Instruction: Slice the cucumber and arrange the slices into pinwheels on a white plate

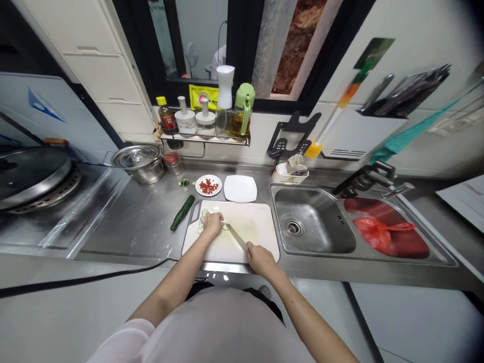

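Observation:
My left hand (213,223) is low over the left half of a white cutting board (249,214), fingers spread, its fingertips at a group of thin cucumber slices (201,228). The hand partly covers the slices. A knife (237,237) is gripped in my right hand (260,258) near the board's front edge. The blade slants away to the left, with its tip beside a single cucumber slice (226,227). A whole dark green cucumber (182,213) lies on the steel counter, left of the board.
Behind the board are a plate of chopped red pieces (208,186), a white plate (240,188) and cucumber scraps (184,182). To the right is a sink (313,222) with a red bag (374,235) in its far basin. A lidded pot (141,164) stands back left, below a seasoning rack (212,138).

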Available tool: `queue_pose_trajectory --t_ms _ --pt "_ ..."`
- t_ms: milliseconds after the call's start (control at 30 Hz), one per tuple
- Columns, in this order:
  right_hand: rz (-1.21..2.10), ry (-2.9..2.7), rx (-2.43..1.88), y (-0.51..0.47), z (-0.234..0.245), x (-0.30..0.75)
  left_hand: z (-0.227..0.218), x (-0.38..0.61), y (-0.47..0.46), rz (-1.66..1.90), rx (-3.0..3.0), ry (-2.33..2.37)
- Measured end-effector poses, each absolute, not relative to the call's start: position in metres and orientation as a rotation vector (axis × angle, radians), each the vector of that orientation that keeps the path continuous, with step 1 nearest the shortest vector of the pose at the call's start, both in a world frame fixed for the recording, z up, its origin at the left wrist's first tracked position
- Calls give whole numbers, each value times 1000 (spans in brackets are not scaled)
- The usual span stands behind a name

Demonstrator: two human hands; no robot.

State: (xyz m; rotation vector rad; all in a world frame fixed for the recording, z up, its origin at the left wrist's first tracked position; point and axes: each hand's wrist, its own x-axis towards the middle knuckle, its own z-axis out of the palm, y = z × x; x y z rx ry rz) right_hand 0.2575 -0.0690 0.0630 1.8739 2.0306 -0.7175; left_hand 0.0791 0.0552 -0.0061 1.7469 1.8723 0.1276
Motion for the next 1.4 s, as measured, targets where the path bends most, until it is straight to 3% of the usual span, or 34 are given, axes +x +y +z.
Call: queue_pose_trajectory --t_ms 1400 --pt "-746 1984 1806 -63 56 247 -9 78 59 98 1728 1871"
